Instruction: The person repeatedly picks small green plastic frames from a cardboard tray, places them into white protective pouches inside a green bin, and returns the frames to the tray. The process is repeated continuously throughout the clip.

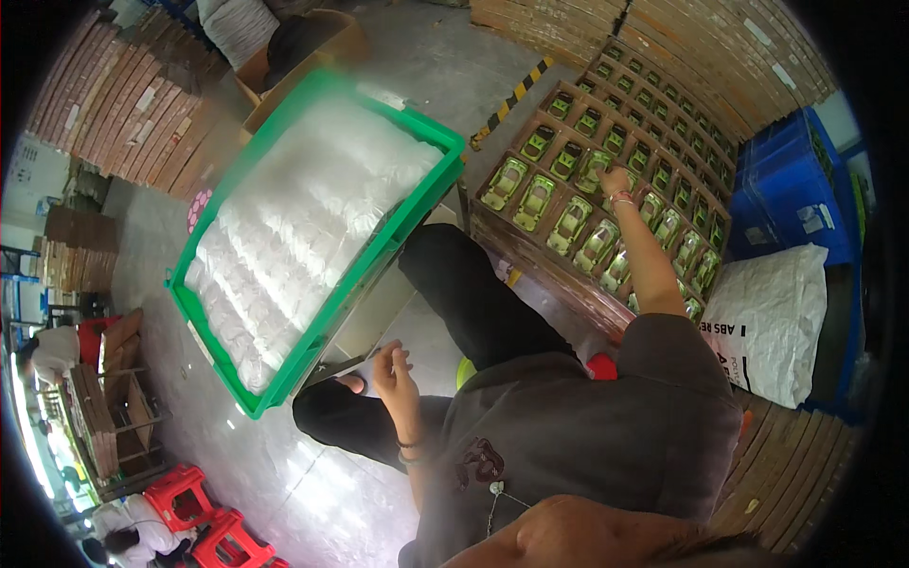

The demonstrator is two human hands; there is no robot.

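My right hand (615, 181) reaches over a wooden tray (480, 210) of bright green toy car bodies set in rows. Its fingers close at the edge of one green toy car body (594, 171), partly covering it. Over my lap, my left hand (393, 374) is raised with loosely bent fingers apart and nothing in them. Ahead of that hand stands a green plastic crate (453, 145), filled with rows of clear plastic bags (294, 218) whose contents I cannot make out.
Tall stacks of wooden trays (114, 104) rise at far left. Blue crates (786, 189) and a white sack (772, 322) stand at my right. An open cardboard box (322, 47) is behind the green crate. Red stools (180, 497) and people (142, 525) are at lower left.
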